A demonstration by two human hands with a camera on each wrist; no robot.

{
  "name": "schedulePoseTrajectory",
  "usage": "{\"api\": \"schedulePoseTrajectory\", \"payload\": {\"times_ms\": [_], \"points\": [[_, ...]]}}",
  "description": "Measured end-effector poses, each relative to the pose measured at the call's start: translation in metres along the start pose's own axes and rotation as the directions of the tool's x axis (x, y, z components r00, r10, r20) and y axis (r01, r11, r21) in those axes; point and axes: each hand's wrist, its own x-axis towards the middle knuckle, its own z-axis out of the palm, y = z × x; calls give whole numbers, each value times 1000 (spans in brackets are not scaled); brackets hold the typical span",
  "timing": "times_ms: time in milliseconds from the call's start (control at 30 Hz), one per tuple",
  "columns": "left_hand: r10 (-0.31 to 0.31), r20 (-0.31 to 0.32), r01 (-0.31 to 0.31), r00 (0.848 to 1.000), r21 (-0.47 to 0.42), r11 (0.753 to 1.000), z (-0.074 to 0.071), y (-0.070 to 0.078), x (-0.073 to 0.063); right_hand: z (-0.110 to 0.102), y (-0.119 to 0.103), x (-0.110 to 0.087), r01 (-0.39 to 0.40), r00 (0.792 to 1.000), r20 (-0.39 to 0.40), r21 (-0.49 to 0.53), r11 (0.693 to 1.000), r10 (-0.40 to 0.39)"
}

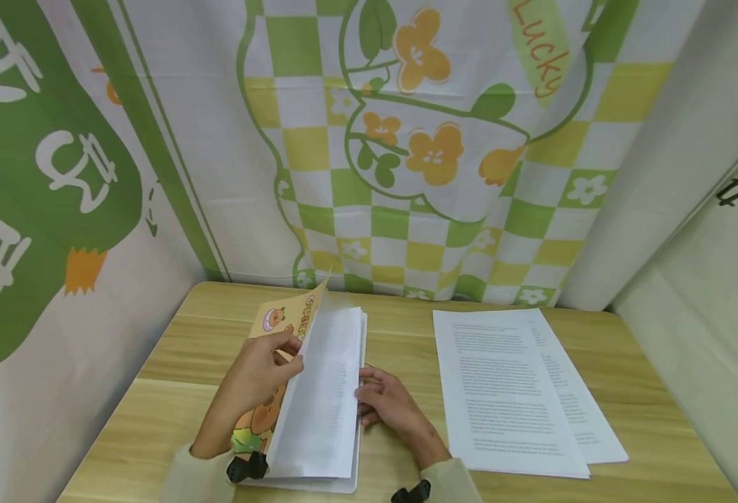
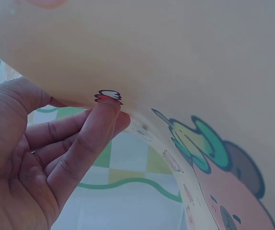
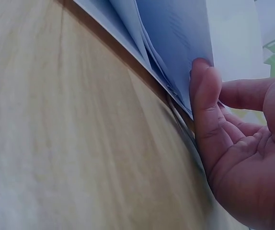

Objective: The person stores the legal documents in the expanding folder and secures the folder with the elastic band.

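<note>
A folder with an orange-yellow cartoon cover (image 1: 257,419) lies partly opened on the table, its cover raised and tilted to the left. My left hand (image 1: 262,367) pinches the cover's free edge between thumb and fingers; the left wrist view shows the cover (image 2: 185,62) bending over the fingertips. White sheets (image 1: 321,391) with faint print are inside the folder. At their right edge, my right hand (image 1: 390,405) pinches the sheets, thumb on the upper side. In the right wrist view, several layers of paper (image 3: 168,33) fan apart beside the fingers of the right hand (image 3: 243,148).
Two overlapping stacks or sheets of printed paper (image 1: 500,398) lie to the right on the wooden table (image 1: 400,335). A green, yellow and white patterned curtain (image 1: 406,230) hangs behind the table, with cloth on both sides.
</note>
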Motion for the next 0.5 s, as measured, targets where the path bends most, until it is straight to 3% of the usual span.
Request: {"api": "schedulePoseTrajectory", "payload": {"times_ms": [500], "points": [[32, -4, -32, 999, 17, 999, 0, 2, 1, 8, -6, 1, -34, 999, -37, -165, 986, 29]]}}
